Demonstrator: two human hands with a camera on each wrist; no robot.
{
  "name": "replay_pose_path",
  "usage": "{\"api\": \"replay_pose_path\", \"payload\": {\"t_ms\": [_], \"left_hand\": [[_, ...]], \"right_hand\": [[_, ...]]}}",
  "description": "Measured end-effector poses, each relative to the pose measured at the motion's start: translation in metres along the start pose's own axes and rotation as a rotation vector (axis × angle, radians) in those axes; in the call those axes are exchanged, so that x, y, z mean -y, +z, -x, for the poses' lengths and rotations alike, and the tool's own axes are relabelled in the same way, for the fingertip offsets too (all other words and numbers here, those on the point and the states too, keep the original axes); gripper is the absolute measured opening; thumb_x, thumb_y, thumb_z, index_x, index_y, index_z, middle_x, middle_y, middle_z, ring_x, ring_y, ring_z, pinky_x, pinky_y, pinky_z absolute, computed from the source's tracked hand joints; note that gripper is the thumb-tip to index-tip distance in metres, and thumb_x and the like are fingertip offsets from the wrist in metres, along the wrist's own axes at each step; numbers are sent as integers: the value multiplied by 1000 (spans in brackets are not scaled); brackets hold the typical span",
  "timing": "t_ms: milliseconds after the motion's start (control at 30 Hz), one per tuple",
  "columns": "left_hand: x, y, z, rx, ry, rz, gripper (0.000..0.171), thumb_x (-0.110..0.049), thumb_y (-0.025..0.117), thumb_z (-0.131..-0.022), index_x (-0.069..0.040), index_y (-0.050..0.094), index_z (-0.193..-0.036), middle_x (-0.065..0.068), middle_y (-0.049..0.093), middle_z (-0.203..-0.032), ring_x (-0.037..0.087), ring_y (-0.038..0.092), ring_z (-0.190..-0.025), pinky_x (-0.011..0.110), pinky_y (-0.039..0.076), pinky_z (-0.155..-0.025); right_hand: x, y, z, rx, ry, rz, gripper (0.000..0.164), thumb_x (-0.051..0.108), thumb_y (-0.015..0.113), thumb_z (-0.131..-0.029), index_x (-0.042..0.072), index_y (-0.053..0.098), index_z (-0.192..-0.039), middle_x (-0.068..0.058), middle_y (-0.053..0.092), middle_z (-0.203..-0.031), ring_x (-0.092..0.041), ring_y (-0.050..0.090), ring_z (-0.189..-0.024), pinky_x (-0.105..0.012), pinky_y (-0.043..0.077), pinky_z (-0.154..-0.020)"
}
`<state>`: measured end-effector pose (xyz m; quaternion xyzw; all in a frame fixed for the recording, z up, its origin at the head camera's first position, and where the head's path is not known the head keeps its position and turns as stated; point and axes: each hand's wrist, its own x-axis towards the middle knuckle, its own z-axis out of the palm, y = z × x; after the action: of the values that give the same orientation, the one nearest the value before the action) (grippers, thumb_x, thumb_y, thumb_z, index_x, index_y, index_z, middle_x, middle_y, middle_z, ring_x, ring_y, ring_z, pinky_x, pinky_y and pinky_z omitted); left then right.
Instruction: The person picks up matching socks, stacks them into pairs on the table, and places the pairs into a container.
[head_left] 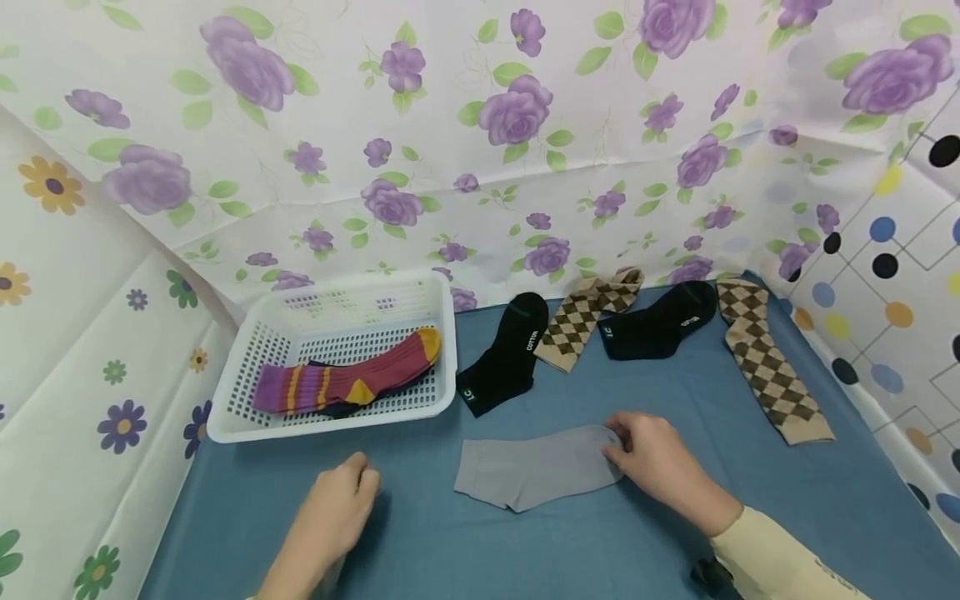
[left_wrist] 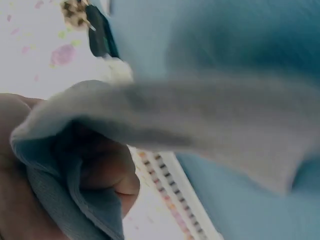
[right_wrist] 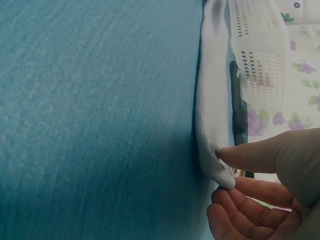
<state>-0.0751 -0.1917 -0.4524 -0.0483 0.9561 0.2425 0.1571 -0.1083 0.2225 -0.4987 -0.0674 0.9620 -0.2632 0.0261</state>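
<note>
A grey sock (head_left: 540, 467) lies flat on the blue cloth. Its rounded toe is pinched between thumb and fingers of my right hand (head_left: 663, 462), as the right wrist view also shows around the sock's toe (right_wrist: 217, 165). My left hand (head_left: 330, 508) is held left of that sock, in front of the basket. In the left wrist view, its fingers (left_wrist: 112, 172) are curled round another grey sock (left_wrist: 200, 120), whose long part hangs away, blurred. The head view shows only a sliver of this second sock below the hand.
A white basket (head_left: 333, 432) at the back left holds a purple, red and yellow sock (head_left: 352, 375) over a dark one. Behind the grey sock lie two black socks (head_left: 498, 354) (head_left: 660, 321) and two brown argyle socks (head_left: 592, 317) (head_left: 772, 362). Flowered cloth walls (head_left: 450, 242) enclose the table.
</note>
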Motion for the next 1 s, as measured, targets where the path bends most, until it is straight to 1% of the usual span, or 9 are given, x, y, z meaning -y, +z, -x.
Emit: {"api": "replay_pose_path", "payload": {"t_ms": [133,200,267,400,500,600,700,867,1000], "left_hand": [[-21,1,5,-56,95,65,29,-27,33,-99,-15,51,-80,2,44,-62,15,38,-50,31,34,-46],[-30,2,8,-100,169,102,29,-28,33,-101,-19,55,-84,-1,47,-65,13,42,-52,30,37,-47],[-39,3,10,-167,263,131,29,-31,33,-102,-23,58,-90,-6,53,-72,9,47,-58,27,41,-52],[-58,4,13,-297,441,183,25,-32,36,-102,-27,60,-102,-14,56,-91,2,50,-71,24,44,-59],[-72,5,12,-350,530,223,21,-30,39,-101,-28,60,-107,-16,55,-99,0,51,-79,23,45,-64],[-84,6,8,-368,599,265,22,-29,41,-101,-27,60,-111,-17,55,-104,0,50,-82,22,45,-67],[-96,7,3,-378,655,293,21,-29,43,-100,-26,59,-113,-16,55,-101,2,49,-74,21,44,-61],[-114,11,-5,-385,717,286,20,-30,45,-99,-23,61,-109,-13,58,-97,2,50,-71,20,44,-58],[-128,17,-10,-344,724,283,20,-33,48,-98,-21,63,-103,-14,59,-93,-1,51,-72,18,44,-59]], "right_hand": [[0,-2,0,2,0,-1,27,22,76,-76,11,65,-99,5,56,-78,-5,48,-60,-24,41,-50],[1,-3,0,6,6,-1,28,23,75,-77,11,65,-100,5,56,-76,-5,48,-60,-25,41,-50],[2,-5,1,7,7,5,30,25,75,-77,11,65,-102,4,58,-80,-6,49,-62,-26,42,-52],[3,-7,1,-21,-7,33,38,30,74,-78,10,64,-109,-2,61,-96,-11,54,-77,-31,45,-61],[6,-8,1,-53,-25,51,44,32,75,-77,11,63,-114,-5,60,-108,-17,55,-92,-37,47,-70],[13,-11,0,-67,-37,48,48,33,75,-77,12,61,-118,-6,58,-114,-22,53,-101,-41,46,-76],[23,-14,0,-71,-53,22,49,35,74,-78,14,60,-120,-4,56,-117,-22,52,-106,-42,46,-80],[41,-19,1,-59,-129,-56,42,38,71,-80,22,60,-118,6,57,-112,-11,54,-96,-32,46,-74],[54,-20,3,2,-214,-179,44,43,69,-82,28,56,-121,15,56,-112,-5,54,-93,-27,46,-73]]}}
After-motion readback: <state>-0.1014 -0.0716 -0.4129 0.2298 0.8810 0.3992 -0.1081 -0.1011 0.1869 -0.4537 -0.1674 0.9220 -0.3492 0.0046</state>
